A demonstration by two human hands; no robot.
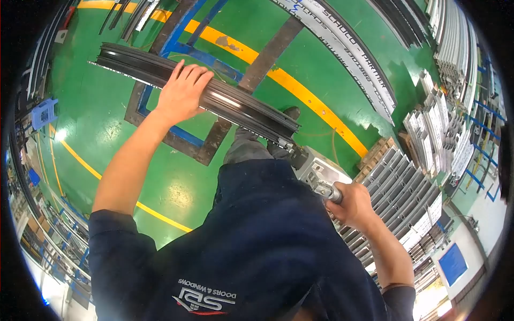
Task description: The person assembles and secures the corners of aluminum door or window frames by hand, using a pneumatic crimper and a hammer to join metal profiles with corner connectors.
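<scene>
Black profile [235, 104]: located left of the machine [327, 170], one end just beside it; contact cannot be confirmed.
Left hand [184, 91]: wrapped over the black profile.
Right hand [353, 205]: closed around the machine's handle [335, 195].
Profile stack [397, 195]: placed right of the machine.

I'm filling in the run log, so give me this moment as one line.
left hand: laid across dark profile | right hand: closed around grey handle | profile's right end: at grey metal device
</scene>
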